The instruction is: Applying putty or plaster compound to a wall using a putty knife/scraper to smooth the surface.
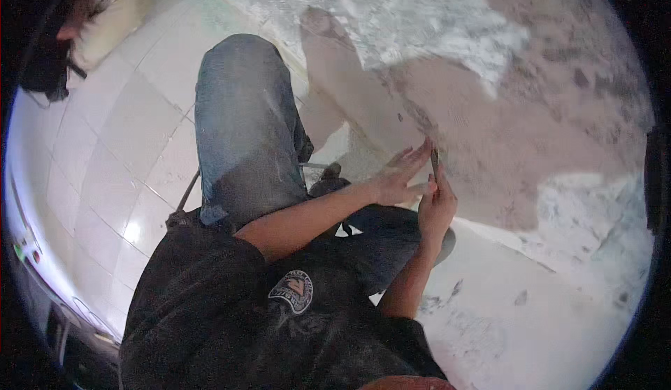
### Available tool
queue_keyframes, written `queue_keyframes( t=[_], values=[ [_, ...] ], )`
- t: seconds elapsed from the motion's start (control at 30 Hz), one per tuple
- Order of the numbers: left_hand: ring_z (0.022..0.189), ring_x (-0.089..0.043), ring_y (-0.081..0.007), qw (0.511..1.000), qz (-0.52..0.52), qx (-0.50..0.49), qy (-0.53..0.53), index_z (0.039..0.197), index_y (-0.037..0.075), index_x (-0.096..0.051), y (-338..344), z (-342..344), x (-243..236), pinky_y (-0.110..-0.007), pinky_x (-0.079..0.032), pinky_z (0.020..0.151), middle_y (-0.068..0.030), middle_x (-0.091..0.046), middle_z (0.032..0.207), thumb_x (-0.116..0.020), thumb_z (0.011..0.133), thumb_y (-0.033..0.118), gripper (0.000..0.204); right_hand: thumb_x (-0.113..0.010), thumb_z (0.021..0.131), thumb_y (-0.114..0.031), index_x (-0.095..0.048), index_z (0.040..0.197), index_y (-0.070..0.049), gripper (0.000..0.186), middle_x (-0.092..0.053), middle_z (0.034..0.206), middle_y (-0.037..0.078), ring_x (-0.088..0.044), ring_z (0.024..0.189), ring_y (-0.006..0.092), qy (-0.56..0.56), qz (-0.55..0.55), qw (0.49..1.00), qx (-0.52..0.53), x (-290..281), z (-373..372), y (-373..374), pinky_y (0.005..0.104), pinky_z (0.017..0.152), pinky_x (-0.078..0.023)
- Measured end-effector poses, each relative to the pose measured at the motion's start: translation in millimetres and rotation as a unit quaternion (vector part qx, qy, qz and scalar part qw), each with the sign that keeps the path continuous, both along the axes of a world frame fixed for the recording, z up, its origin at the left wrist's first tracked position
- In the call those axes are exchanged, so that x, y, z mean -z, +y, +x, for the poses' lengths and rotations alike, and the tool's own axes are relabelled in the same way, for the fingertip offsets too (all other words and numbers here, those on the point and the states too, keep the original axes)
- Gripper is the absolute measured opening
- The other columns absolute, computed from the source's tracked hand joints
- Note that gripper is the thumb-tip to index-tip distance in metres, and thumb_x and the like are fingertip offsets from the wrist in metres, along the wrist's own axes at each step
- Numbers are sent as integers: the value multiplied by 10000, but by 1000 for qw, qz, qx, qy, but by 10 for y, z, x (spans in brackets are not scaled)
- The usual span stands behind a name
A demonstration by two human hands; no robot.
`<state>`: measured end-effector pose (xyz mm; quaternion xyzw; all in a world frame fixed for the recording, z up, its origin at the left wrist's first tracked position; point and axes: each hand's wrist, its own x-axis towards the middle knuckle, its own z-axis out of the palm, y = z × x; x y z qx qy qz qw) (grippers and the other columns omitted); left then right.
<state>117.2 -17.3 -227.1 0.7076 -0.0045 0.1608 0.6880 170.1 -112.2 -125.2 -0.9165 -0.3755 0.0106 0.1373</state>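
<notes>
My left hand [402, 179] reaches across in front of me with its fingers stretched out, close beside a slim dark object [435, 159]. That object stands lengthwise in my right hand [439, 205], whose fingers are wrapped round it; exactly what it is I cannot tell. Behind both hands is a pale, mottled white surface [594, 215], largely in shadow, with dark smudges.
My bent denim-clad leg [244, 124] rises left of my hands, with thin bars and straps near it. White floor tiles [98, 173] lie to the left. A cream bundle [108, 26] and dark items sit at the upper left.
</notes>
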Motion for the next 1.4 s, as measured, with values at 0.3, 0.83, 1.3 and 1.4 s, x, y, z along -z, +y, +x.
queue_keyframes(
  t=[0.3, 0.83, 1.3, 1.4],
  values=[
    [1462, -70, -310, 999, 20, 11, 24, 1501, -17, 9, -16, 31, -63, -432, -54, 1190, -224, -35, 1570, -389, 903, 677, 998, -542, 932, -160, -608, 1256, -98, 336, -615, 777, 195, -600, 629, 333, -19, 4, 1000, 0, -75, -43, 45, 368, 594, -468],
    [1457, -78, -346, 996, -34, -3, 87, 1486, -62, -30, 137, -55, -5, -437, -82, 1184, -260, -60, 1557, -424, 915, 633, 983, -529, 906, -117, -561, 1313, -116, 408, -655, 938, 214, -628, 767, 371, 36, -32, 999, -2, 48, -39, 218, 375, 694, -489],
    [1469, -25, -307, 993, 22, -2, 112, 1489, -49, 30, 87, 11, 111, -444, -35, 1181, -248, -14, 1565, -364, 878, 726, 1062, -547, 903, -131, -575, 1288, -82, 389, -613, 845, 237, -617, 744, 381, -4, -40, 999, -20, 172, 84, 112, 435, 653, -479],
    [1469, -33, -309, 996, 3, 8, 88, 1489, -54, -1, 2, -2, 46, -444, -32, 1181, -251, -29, 1564, -373, 873, 729, 1063, -556, 864, -95, -556, 1327, -130, 464, -612, 871, 242, -614, 764, 392, 16, -23, 999, 19, 135, -38, 30, 437, 673, -476]
  ],
)
